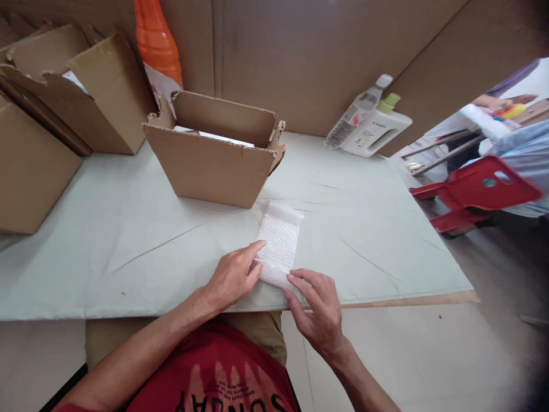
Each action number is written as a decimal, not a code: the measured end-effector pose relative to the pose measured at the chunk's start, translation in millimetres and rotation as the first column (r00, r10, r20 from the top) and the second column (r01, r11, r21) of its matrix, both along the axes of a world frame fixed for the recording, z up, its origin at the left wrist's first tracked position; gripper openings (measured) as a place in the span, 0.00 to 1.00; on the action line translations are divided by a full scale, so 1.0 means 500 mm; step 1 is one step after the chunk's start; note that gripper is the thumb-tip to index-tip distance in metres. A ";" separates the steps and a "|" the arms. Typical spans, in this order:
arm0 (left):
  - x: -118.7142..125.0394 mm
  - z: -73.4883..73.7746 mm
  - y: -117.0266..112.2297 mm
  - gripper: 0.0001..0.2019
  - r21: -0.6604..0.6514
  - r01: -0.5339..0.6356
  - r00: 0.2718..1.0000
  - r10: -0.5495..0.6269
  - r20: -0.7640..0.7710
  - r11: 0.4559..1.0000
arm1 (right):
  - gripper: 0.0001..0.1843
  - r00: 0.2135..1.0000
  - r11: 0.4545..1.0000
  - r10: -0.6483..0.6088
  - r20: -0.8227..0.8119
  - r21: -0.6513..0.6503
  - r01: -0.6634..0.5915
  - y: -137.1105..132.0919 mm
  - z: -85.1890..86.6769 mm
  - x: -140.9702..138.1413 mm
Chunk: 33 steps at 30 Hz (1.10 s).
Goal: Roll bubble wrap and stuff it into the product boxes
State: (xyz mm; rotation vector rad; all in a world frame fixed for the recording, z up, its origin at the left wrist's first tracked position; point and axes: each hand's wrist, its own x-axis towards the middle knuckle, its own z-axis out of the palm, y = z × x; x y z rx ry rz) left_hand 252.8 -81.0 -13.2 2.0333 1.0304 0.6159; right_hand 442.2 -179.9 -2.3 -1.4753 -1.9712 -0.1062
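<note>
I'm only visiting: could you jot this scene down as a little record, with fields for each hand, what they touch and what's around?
Left hand: fingers at the left edge of a white rectangular bubble-wrap piece
Right hand: fingertips at its near right corner
Wrapped contents: cannot tell
Surface: pale green covered table
Beyond, leftward: open brown cardboard box
Back right: clear plastic bottle beside white plastic jug with green cap
Off the table's right: red plastic chair

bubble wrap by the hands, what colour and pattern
Bubble wrap: translucent white with small raised bubbles, best seen in the head view.
</note>
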 end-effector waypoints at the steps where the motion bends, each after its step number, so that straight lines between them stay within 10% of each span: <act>1: 0.005 0.001 0.005 0.24 0.018 -0.004 1.000 0.005 -0.011 1.000 | 0.16 0.998 1.000 0.027 0.050 -0.015 -0.026 0.000 0.000 -0.002; 8: -0.014 0.004 -0.004 0.21 0.262 0.033 0.998 -0.046 0.046 0.964 | 0.14 0.997 0.993 0.048 0.068 -0.112 -0.040 0.026 -0.020 0.001; 14: -0.053 0.015 -0.031 0.24 0.097 0.059 0.997 -0.065 0.050 0.994 | 0.14 0.980 0.948 0.026 -0.199 -0.306 -0.087 0.006 -0.012 0.006; 23: -0.018 0.005 -0.004 0.22 0.155 -0.059 0.987 0.081 -0.140 0.986 | 0.14 0.987 0.989 0.056 0.151 -0.141 -0.035 0.009 -0.004 -0.010; 28: -0.043 0.014 -0.027 0.27 -0.257 -0.222 0.942 0.275 0.194 0.941 | 0.13 0.997 0.992 -0.034 -0.073 -0.125 0.025 0.020 -0.017 -0.008; 33: -0.043 0.009 -0.064 0.36 -0.725 -0.051 0.757 0.500 0.421 0.687 | 0.11 0.880 0.929 -0.219 -0.423 -0.366 0.055 0.017 -0.018 -0.019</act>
